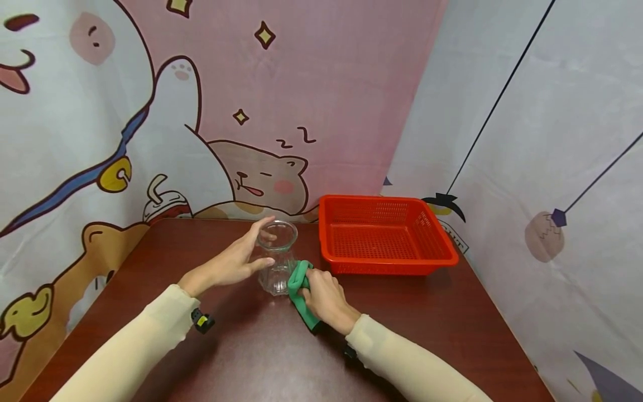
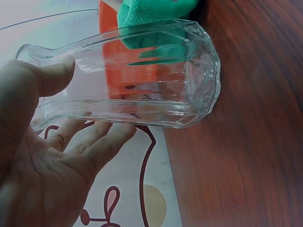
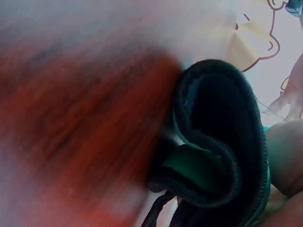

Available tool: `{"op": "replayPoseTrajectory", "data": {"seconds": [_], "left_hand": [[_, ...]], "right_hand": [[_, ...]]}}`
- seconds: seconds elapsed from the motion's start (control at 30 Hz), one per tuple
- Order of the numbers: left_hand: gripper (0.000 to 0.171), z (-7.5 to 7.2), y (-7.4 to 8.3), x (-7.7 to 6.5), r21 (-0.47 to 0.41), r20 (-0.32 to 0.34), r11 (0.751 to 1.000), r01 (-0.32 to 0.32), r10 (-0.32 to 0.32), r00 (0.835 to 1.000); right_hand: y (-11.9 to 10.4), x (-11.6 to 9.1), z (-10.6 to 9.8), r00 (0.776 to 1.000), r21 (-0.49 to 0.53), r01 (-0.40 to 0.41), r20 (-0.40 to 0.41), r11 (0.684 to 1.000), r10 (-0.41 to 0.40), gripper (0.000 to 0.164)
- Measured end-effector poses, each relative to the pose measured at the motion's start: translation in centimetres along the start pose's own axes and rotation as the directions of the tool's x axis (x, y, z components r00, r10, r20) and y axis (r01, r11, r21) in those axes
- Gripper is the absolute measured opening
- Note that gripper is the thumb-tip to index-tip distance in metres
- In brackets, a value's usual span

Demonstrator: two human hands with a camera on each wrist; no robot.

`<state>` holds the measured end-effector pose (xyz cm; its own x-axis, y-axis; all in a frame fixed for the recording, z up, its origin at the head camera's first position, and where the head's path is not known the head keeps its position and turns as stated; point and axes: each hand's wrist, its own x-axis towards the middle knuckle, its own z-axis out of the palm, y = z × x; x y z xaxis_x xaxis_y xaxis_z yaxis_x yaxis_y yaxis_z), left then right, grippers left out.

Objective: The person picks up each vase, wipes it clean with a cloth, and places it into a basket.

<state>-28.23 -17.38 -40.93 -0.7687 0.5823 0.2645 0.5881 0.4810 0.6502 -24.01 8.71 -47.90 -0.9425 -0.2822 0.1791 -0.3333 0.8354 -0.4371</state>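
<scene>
A clear glass vase with a flared rim and faceted base stands upright on the table. On its left is my left hand, thumb on the near side and spread, nearly straight fingers reaching past the far side. The left wrist view shows a gap between the palm and the vase. My right hand grips a folded green cloth by the lower right of the vase, overlapping its side. In the right wrist view, the cloth's dark-bordered folds hide most of that hand.
A red perforated plastic basket stands at the back right, just beyond the right hand. The dark brown table ends at a printed curtain behind and along both sides.
</scene>
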Motion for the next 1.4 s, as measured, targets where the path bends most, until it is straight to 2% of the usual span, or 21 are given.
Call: {"op": "replayPoseTrajectory", "data": {"seconds": [0.2, 0.63, 1.07, 1.4], "left_hand": [[0.097, -0.03, 0.12, 0.06, 0.001, 0.0, 1.0, 0.013, -0.013, 1.0], [0.097, 0.07, 0.03, 0.1, 0.0, -0.001, 1.0, 0.023, -0.023, 1.0], [0.097, 0.11, -0.05, 0.12, 0.002, 0.0, 0.999, 0.032, -0.032, 0.999], [0.096, 0.15, 0.02, 0.0, -0.002, 0.0, 1.0, 0.025, -0.025, 1.0]], "right_hand": [[-0.15, 0.08, -0.24, 1.0, -0.008, 0.008, 0.01, 1.0, -0.008, 0.013], [-0.01, 0.19, -0.22, 1.0, 0.048, -0.014, 0.019, 0.999, 0.013, 0.012], [0.1, 0.21, 0.17, 0.999, 0.121, -0.011, -0.034, 0.993, 0.016, 0.015], [-0.03, -0.01, 0.41, 0.995, 0.117, 0.012, -0.096, 0.993, -0.001, 0.023]]}}
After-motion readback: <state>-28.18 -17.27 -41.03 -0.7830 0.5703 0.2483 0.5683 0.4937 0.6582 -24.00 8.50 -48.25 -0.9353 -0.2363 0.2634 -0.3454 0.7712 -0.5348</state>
